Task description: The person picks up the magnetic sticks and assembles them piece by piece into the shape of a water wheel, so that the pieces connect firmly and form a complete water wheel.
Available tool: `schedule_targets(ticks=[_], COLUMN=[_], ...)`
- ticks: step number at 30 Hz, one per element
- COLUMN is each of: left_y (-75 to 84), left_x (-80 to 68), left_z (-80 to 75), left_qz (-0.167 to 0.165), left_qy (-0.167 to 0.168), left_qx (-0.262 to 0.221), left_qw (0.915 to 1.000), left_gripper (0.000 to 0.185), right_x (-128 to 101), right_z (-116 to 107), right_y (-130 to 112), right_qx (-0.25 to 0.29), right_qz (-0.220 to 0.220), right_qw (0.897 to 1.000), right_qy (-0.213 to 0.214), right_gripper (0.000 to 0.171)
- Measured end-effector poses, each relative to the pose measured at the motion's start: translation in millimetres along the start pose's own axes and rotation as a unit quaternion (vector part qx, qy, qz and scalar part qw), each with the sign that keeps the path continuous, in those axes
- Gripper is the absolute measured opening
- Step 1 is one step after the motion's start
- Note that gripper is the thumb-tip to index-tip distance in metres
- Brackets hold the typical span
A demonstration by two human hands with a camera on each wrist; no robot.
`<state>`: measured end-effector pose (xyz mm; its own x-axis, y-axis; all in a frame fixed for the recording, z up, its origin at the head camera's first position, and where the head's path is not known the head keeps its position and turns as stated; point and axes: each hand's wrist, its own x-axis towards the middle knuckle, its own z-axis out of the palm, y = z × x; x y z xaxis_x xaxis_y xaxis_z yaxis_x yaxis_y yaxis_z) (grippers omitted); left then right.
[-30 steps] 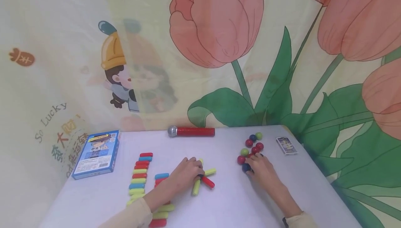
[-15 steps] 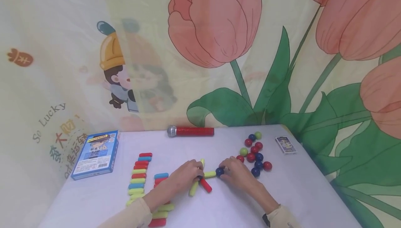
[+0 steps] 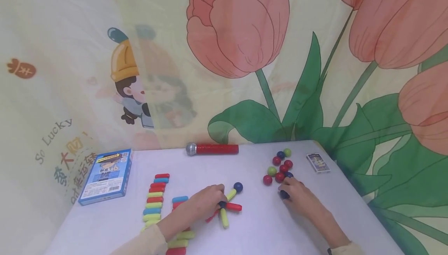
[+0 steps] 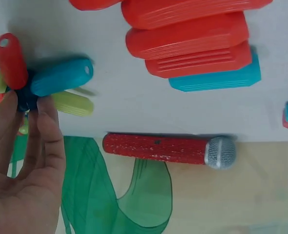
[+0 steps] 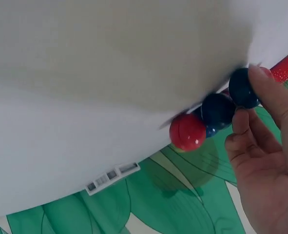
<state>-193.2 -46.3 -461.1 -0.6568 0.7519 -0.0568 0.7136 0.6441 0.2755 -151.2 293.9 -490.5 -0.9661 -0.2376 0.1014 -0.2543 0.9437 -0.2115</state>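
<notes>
My left hand pinches a dark blue ball from which several rods stick out. A teal rod, a red rod and yellow-green rods are among them. One yellow-green rod points up and away and carries a second dark blue ball at its outer end. Over at the right, my right hand holds another dark blue ball between thumb and fingers. Close beside it are one more dark blue ball and a red ball.
Loose red, blue and green balls lie at the right. Rows of coloured rods lie at the left, partly under the left forearm. A red microphone, a blue box and a small card pack sit farther back.
My right hand brought a dark blue ball to a yellow-green rod's end, left it there and returned right to another ball. The rod cluster has turned in my left hand.
</notes>
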Motion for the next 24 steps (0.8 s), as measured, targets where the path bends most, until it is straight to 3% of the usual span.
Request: schedule_targets(ticks=[4, 8, 14, 19, 24], left_y=[5.6, 9.7, 16.5, 20.7, 21.4], left_x=[3.0, 6.0, 8.8, 10.1, 10.1], left_z=[2.8, 4.0, 3.0, 6.3, 7.9], left_qz=[-0.028, -0.05, -0.064, -0.075, -0.076], left_qy=[-0.013, -0.011, -0.007, -0.013, -0.008], left_qx=[0.008, 0.008, 0.005, 0.01, 0.015], left_qw=[0.9995, 0.9987, 0.9979, 0.9971, 0.997], left_gripper=[0.027, 0.029, 0.028, 0.028, 0.026], right_x=[0, 8, 29, 37, 28], right_z=[2, 5, 23, 32, 20], right_y=[-5, -25, -52, -63, -54], right_qx=[0.034, 0.112, 0.196, 0.22, 0.169], right_qz=[0.016, 0.026, -0.042, -0.056, 0.002], right_qw=[0.999, 0.993, 0.979, 0.973, 0.985], right_qy=[-0.018, -0.03, -0.045, -0.049, -0.025], right_gripper=[0.037, 0.038, 0.036, 0.037, 0.044])
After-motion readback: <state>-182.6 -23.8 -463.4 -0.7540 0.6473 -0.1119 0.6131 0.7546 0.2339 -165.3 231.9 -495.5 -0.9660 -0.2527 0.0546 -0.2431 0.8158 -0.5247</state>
